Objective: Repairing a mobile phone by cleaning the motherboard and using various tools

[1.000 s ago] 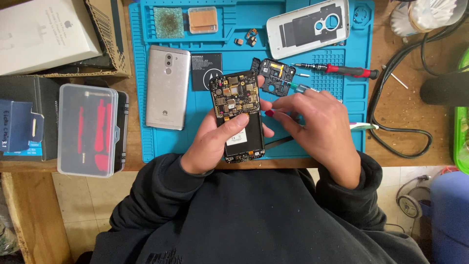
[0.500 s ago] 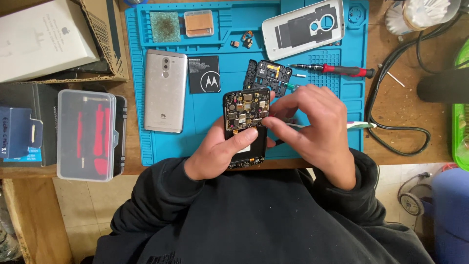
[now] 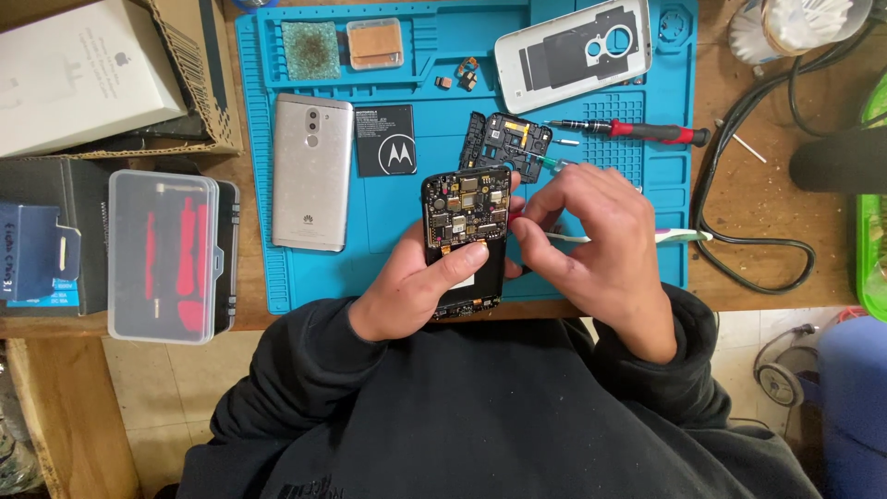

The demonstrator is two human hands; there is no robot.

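My left hand (image 3: pixel 420 291) grips an opened black phone (image 3: pixel 465 222) from below, thumb across its lower half, circuit board facing up. My right hand (image 3: pixel 591 240) is curled at the phone's right edge, its fingertips pinching something small and red against the board; what it is stays hidden. A white and green toothbrush (image 3: pixel 679 237) pokes out from under the right hand. Just beyond the phone a black inner frame (image 3: pixel 506 143) lies on the blue work mat (image 3: pixel 388 268).
On the mat lie a gold phone (image 3: pixel 312 171), a black battery (image 3: pixel 385 139), a white back cover (image 3: pixel 573 54), a red-handled screwdriver (image 3: pixel 647 131) and small loose parts (image 3: pixel 462 74). A clear tool case (image 3: pixel 164 254) and boxes sit left. Black cables (image 3: pixel 748 166) lie right.
Both hands with the opened phone have drawn a little nearer to me and to the mat's front edge. The right hand's fingers have closed in on the phone's right side.
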